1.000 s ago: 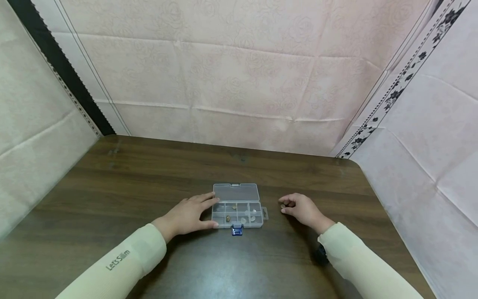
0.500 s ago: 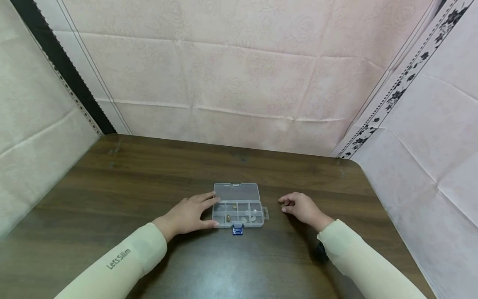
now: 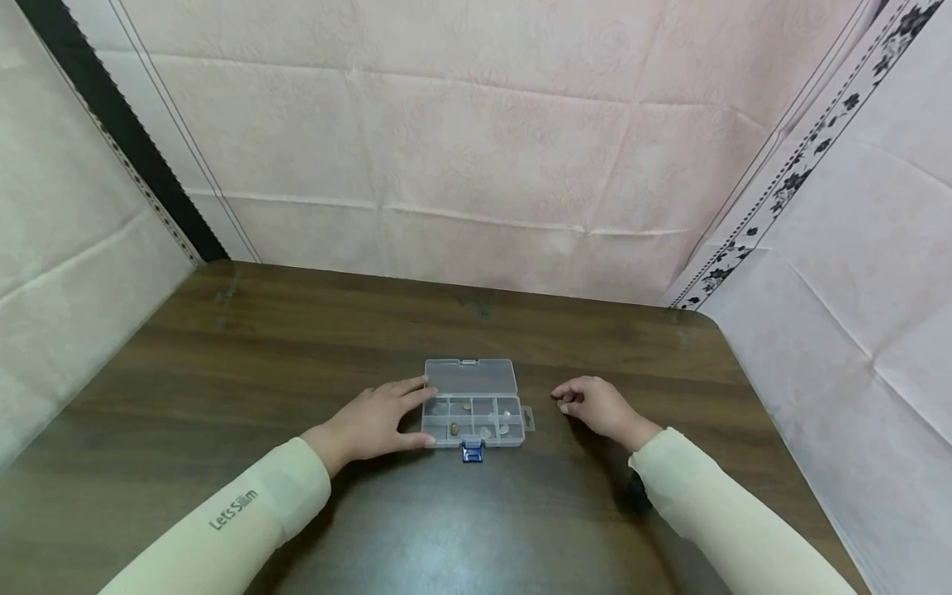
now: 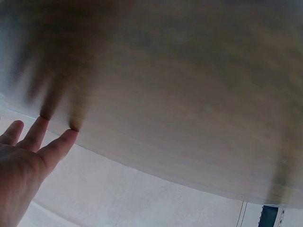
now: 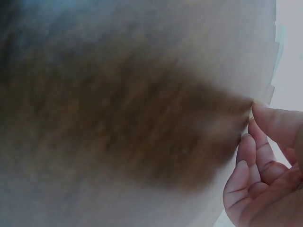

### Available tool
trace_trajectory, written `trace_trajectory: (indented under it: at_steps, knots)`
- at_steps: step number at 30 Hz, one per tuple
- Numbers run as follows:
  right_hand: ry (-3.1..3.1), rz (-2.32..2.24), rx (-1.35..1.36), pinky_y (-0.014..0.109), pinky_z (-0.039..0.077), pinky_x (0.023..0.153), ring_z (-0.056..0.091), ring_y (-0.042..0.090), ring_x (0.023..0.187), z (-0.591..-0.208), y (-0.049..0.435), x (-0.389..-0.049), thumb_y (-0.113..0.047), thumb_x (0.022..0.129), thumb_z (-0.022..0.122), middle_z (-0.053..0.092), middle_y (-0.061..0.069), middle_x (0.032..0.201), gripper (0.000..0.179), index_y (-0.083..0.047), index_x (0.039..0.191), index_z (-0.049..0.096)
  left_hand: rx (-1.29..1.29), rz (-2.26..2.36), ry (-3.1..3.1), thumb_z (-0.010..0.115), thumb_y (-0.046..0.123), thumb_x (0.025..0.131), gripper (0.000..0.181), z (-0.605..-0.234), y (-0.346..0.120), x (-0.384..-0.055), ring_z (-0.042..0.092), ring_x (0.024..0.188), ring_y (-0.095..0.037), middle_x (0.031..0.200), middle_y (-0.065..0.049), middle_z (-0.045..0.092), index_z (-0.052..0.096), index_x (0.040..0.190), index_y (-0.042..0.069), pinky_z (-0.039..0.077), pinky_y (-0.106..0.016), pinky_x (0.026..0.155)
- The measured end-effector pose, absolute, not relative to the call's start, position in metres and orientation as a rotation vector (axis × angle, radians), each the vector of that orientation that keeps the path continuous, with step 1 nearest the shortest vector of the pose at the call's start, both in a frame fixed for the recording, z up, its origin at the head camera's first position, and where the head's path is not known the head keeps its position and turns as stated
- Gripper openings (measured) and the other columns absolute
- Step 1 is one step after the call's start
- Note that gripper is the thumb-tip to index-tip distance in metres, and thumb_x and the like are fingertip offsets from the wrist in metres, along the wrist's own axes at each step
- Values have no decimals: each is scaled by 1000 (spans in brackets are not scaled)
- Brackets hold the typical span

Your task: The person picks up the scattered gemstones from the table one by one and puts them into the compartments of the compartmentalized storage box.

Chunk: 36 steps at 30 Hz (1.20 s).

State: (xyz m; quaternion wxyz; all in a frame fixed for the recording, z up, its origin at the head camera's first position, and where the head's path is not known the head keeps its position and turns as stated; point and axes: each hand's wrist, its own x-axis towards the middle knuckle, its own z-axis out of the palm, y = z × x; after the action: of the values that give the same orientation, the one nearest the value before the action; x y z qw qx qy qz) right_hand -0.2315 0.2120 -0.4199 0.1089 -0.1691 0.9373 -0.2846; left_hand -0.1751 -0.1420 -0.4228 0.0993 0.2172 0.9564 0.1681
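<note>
A clear plastic compartment box (image 3: 473, 376) lies with its lid folded back on the table. Small brownish pieces, among them a bead-like one (image 3: 454, 429), and pale translucent ones (image 3: 486, 433) sit in its compartments. My left hand (image 3: 372, 421) rests at the box's left side, fingers spread near the hinge and thumb at the front corner. To the right of the box, my right hand (image 3: 601, 406) pinches a small brownish piece (image 3: 561, 404) between thumb and index finger, close over the table; I cannot tell its kind. In the right wrist view, the thumb (image 5: 279, 125) meets the fingertips.
The brown wood-grain table (image 3: 335, 330) reaches back to a pale cloth wall (image 3: 476, 165). A blue latch (image 3: 472, 452) hangs off the box's front edge, and a clear hanging tab (image 3: 528, 418) juts from its right side. More pale cloth (image 3: 833, 330) borders the right.
My right hand has shifted very slightly, its pinch still on the small piece. The left hand and the box hold their places, while the head view has tilted a little.
</note>
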Motion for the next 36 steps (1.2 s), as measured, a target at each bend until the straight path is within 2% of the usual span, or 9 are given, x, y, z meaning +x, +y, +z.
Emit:
trace_trajectory:
  at_steps: [14, 24, 36]
  knots:
    - [2773, -794, -548, 41, 52, 82, 61, 21, 91, -418, 207, -233, 3, 89, 63, 67, 6, 96, 18, -4, 102, 73, 655, 481, 2830, 57, 66, 85, 80, -420, -142, -177, 31, 141, -35, 158, -4, 28, 39, 150, 22, 28, -65, 105]
    - [2797, -762, -523, 41, 52, 82, 62, 21, 91, -419, 203, -232, -1, 89, 66, 68, 7, 97, 13, -5, 98, 75, 659, 480, 2834, 57, 66, 85, 80, -422, -142, -177, 31, 140, -35, 158, -4, 28, 39, 149, 22, 28, -65, 105]
    - [2839, -777, -533, 41, 52, 84, 63, 21, 94, -420, 199, -230, -3, 90, 66, 68, 6, 100, 14, -7, 99, 75, 650, 482, 2829, 56, 68, 85, 81, -422, -142, -176, 31, 140, -35, 158, -3, 28, 39, 149, 22, 27, -65, 106]
